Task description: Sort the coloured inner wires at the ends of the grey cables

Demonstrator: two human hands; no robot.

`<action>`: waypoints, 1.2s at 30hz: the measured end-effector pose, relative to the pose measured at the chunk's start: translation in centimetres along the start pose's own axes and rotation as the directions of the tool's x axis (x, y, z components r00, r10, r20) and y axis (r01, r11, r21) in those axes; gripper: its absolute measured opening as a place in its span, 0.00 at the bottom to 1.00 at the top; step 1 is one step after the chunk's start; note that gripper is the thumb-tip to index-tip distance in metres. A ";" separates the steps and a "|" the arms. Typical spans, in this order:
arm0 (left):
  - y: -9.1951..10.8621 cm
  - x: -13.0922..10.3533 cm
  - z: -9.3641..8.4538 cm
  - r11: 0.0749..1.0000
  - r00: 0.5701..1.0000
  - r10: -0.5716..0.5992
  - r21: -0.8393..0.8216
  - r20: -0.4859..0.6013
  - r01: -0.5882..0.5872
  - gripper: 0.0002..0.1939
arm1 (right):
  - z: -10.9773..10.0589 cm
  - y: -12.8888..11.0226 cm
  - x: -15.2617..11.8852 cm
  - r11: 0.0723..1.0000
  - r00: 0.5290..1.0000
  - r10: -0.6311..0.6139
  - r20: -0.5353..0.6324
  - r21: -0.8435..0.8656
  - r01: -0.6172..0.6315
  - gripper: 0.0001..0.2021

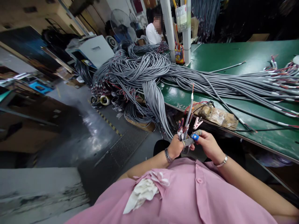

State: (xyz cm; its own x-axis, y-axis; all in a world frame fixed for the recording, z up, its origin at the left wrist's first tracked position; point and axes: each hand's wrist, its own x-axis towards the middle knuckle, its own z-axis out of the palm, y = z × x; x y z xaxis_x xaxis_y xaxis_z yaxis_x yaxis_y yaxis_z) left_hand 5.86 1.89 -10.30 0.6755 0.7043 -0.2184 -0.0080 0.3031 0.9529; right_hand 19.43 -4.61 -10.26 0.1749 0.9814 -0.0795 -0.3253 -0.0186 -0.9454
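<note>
Just in front of my pink shirt, my left hand (176, 146) is closed around a bundle of grey cables (186, 132). Their ends point up, with short coloured wires and white bands showing. One cable end (192, 99) stands taller than the others, its orange-red wires bare at the tip. My right hand (209, 145) meets the bundle from the right, thumb and finger pinched together. A blue band (194, 137) is on a digit of that hand, and grey coverings wrap some fingertips. What the pinch holds, if anything, is hidden. A pink clip (198, 123) is just beyond my right hand.
Long grey cables (149, 67) are heaped across the green bench (245, 53) and hang over its edge. A taped cardboard block (216, 115) lies at the near edge. White posts (168, 31) rise from the bench. Another person (153, 32) sits beyond, near a large fan (122, 25).
</note>
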 end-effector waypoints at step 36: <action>1.7 0.5 0.9 0.978 0.979 0.035 -0.194 -0.202 -0.075 0.17 | -4.8 -0.1 2.8 0.926 0.980 0.196 -0.036 0.337 -0.172 0.19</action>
State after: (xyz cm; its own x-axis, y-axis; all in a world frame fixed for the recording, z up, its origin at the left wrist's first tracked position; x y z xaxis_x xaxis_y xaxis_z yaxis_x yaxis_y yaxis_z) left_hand 6.91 2.18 -8.59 0.5121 0.8294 -0.2233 -0.2012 0.3685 0.9076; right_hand 24.44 -2.76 -11.88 0.1413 0.9512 -0.2742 -0.6447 -0.1217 -0.7547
